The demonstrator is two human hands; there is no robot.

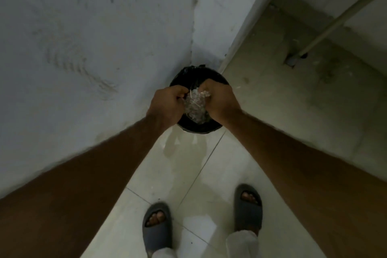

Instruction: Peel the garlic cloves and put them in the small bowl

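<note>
Hands: left hand (167, 103), right hand (217, 100) grip garlic peels (195, 103) | above bin (188, 126)

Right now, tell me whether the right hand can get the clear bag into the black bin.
Probably yes. The right hand and left hand grip the clear bag directly over the open black bin; nothing lies between.

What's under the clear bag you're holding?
Directly under the clear bag, gripped by left hand and right hand, sits a black-lined bin. The bin's contents are hidden.
</note>
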